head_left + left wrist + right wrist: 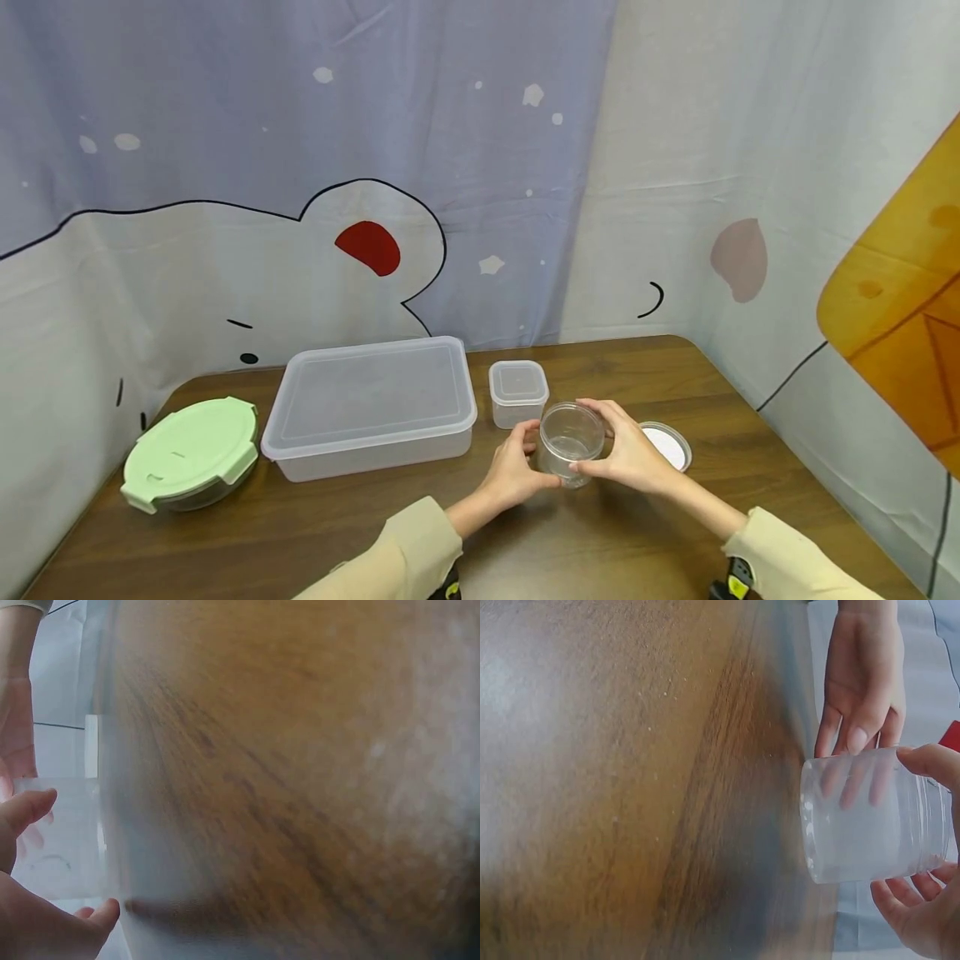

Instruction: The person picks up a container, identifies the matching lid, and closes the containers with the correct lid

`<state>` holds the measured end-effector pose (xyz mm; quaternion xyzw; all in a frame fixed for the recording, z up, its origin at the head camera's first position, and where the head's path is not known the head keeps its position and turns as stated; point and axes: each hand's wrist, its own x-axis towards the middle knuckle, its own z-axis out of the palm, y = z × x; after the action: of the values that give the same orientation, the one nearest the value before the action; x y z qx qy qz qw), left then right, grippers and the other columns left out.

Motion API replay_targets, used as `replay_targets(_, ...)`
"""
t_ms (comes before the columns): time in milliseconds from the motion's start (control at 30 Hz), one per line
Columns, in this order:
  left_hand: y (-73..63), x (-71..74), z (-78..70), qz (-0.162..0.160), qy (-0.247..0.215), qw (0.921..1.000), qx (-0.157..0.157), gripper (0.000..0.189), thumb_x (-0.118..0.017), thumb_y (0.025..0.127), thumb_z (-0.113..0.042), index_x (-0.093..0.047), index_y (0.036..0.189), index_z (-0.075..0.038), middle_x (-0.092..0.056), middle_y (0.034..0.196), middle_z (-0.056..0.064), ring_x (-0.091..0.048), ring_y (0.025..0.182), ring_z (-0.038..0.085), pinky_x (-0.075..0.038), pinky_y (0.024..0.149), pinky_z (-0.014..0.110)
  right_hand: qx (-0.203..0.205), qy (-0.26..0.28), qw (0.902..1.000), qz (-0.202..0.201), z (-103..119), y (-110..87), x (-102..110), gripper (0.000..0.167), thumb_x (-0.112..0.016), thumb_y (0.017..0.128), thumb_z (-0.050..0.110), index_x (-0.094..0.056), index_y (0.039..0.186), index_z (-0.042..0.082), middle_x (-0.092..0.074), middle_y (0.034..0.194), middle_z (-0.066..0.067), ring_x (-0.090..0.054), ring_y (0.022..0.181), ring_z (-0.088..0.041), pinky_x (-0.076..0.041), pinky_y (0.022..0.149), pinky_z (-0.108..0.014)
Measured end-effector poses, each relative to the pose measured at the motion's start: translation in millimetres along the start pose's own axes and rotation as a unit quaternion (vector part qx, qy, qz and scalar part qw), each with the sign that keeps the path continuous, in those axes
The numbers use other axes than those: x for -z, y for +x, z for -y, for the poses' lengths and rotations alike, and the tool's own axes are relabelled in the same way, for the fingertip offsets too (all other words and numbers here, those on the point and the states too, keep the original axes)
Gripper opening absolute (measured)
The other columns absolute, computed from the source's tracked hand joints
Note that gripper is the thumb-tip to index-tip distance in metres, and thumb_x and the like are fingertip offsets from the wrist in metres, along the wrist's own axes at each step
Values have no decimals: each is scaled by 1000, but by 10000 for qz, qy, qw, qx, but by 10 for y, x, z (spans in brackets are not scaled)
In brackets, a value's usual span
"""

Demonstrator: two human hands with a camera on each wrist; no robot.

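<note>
Between both hands is a clear round jar point(572, 442), its top uncovered and nothing seen inside. My right hand point(624, 450) grips it from the right near the rim, thumb in front and fingers behind. On the other side, my left hand point(510, 475) holds it lower down, with the thumb at the front near the base. Through the clear wall of the jar point(862, 817) the left fingers show in the right wrist view. Whether the base touches the table is hard to tell. A round, white-centred lid point(666, 446) lies just right of the right hand.
A small square lidded box point(518, 392) stands just behind the jar. Farther left are a large flat translucent box point(367, 408) with its lid on and a round container with a green lid point(193, 450). A printed curtain point(510, 167) hangs behind the wooden table point(315, 533).
</note>
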<state>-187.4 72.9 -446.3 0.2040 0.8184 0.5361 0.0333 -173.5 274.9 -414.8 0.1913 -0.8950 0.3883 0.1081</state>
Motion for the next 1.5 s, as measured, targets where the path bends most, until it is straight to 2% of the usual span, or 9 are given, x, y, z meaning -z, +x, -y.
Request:
replay_targets(267,-5,11,14,197,87,9998,-60,91,-90,60,-14,-40,135,1,-58,125,22,-61,107,34,-54,84,37,66,322,9990,307,22,-32,-51,89,-87,67,27,-41,138,2,-51,131,-13,-54,115,-35,-50,96,-47)
replay_targets(400,-7,12,26,334,42,9994,-13,94,-91,59,-17,-39,136,-1,-58,126,18,-60,108,30,-52,86,34,127,346,9986,372,8,-34,-72,89,-87,67,30,-41,138,2,-51,130,-13,-54,114,-37,-50,96,-47)
replay_targets(533,3,14,50,375,3,9993,-4,94,-91,59,-18,-39,136,-4,-58,126,14,-58,110,28,-49,88,33,157,350,9984,410,0,-38,-82,88,-87,67,32,-42,137,4,-51,129,-14,-54,114,-36,-50,96,-48)
replay_targets(733,9,19,75,269,-33,9994,-204,93,-92,58,-18,-41,134,-4,-59,124,15,-58,111,29,-48,90,32,159,299,9980,529,5,-38,-81,88,-86,69,35,-41,139,5,-50,133,-14,-53,116,-36,-50,96,-50)
replay_targets(933,-5,35,94,313,-40,9992,-247,91,-91,61,-22,-40,135,-5,-57,130,16,-59,114,31,-50,91,37,218,180,9960,851,-13,-29,1,91,-84,71,36,-37,142,3,-44,142,-15,-52,121,-36,-53,94,-40)
replay_targets(1067,-5,43,100,365,32,9991,-207,91,-90,62,-24,-40,135,-6,-55,133,16,-58,116,33,-50,93,40,393,180,9952,876,-70,-2,102,92,-86,70,34,-36,143,7,-47,139,-15,-53,120,-33,-52,95,-39)
replay_targets(1300,8,54,100,461,62,9987,-206,90,-90,62,-23,-40,135,-6,-54,134,17,-58,117,33,-49,95,40,539,-295,9950,784,-168,38,294,91,-87,66,38,-42,141,17,-51,138,-1,-52,124,-30,-48,97,-49)
replay_targets(1500,10,61,110,549,80,9981,-249,89,-90,63,-23,-39,135,-7,-55,134,17,-59,115,33,-49,93,37,552,-865,9933,528,-319,37,448,85,-88,65,39,-48,135,12,-56,132,-5,-55,119,-30,-47,95,-52)
